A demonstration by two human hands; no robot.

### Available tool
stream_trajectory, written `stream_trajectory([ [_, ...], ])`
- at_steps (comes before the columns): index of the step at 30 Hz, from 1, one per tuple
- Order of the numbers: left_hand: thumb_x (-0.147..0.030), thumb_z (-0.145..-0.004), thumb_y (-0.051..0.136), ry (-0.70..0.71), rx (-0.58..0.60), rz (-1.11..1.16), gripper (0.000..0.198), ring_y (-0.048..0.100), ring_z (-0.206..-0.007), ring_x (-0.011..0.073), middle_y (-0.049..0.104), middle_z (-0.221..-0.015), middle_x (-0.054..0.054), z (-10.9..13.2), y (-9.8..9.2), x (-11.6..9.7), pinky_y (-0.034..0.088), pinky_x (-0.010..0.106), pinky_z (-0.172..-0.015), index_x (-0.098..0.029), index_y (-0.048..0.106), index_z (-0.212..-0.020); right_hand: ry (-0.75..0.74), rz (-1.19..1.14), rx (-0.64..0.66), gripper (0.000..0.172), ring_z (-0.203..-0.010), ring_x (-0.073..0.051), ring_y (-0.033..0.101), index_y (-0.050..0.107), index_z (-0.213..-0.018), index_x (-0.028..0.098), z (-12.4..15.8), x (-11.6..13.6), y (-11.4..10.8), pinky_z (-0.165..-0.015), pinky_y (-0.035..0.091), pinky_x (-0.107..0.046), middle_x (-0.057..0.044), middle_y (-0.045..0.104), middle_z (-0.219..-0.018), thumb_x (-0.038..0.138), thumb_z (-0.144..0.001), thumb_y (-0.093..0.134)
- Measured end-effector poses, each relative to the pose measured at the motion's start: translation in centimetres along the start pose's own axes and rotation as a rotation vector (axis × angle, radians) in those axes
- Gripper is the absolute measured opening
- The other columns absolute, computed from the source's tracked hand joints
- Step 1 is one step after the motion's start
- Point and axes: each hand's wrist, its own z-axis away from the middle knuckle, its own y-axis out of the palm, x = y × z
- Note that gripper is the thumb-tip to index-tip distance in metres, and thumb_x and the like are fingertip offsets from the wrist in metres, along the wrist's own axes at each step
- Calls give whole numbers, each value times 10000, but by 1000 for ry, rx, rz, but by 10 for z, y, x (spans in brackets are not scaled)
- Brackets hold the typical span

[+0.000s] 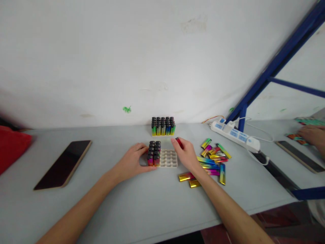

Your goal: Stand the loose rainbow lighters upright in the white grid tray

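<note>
Left hand (130, 160), right hand (186, 155) — bare, forearms (98, 190) too

Well L of the R grip (186, 154) I've got a dark phone-like slab (63, 165) lying flat, w/ a red item (12, 149) further L, cut off by my view's edge. Beyond the grip I see a white wall (101, 51) w/ a green smudge (127, 109). R of the grip & a bit beyond: white power strip (235, 135) w/ cables (259, 139), by a blue frame (256, 81). Far R, past that: 2nd dark slab (299, 156), plus a co-worker's hand (313, 134), blurry.
</note>
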Motion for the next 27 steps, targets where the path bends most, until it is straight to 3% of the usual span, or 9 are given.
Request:
stream_trajectory([
  [3,-634,-748,907,-5,2,4,578,711,-1123,355,748,-1179,118,0,1,0,575,492,-1039,-196,787,-1105,-55,-25,127,417,-665,-176,538,544,-859,247,1,2,-3,-663,415,-300,24,578,-706,583,-1084,442],
  [6,-598,-758,912,-2,-2,3,557,713,-1123,356,749,-1180,113,0,1,-1,573,498,-1046,-193,788,-1119,-197,50,138,393,-815,-208,625,542,-868,250,1,3,-6,-742,472,-313,-41,652,-870,536,-1115,436],
  [8,-580,-770,909,0,0,2,546,713,-1132,357,749,-1195,119,0,0,-3,574,496,-1047,-185,787,-1127,-265,148,114,421,-810,-211,619,496,-799,257,1,2,-7,-750,463,-317,-43,636,-847,525,-1121,460],
  [12,-605,-744,923,-6,6,1,563,715,-1122,362,755,-1187,128,0,0,-3,580,497,-1030,-193,789,-1104,-222,233,155,391,-638,-191,600,495,-825,264,1,-4,-5,-676,418,-305,17,598,-667,475,-1153,459],
  [16,-637,-745,903,-8,-1,10,551,717,-1093,356,760,-1149,115,-1,0,-1,585,497,-1012,-206,790,-1069,-269,237,217,270,-763,-212,701,540,-945,251,-1,-10,1,-732,466,-298,-22,724,-802,393,-1167,482],
  [22,-651,-726,900,-28,-2,19,561,718,-1105,369,762,-1154,118,-2,1,-2,585,522,-1034,-217,786,-1064,-390,387,300,163,-834,-222,686,563,-1021,228,-6,-12,8,-766,489,-312,-70,735,-951,312,-1157,531],
  [27,-707,-724,877,-21,-2,14,591,721,-1089,378,762,-1145,124,-3,2,1,596,538,-1018,-223,781,-1050,-401,476,352,148,-868,-217,675,612,-1042,203,-13,-12,8,-802,499,-313,-80,731,-990,300,-1146,573],
])
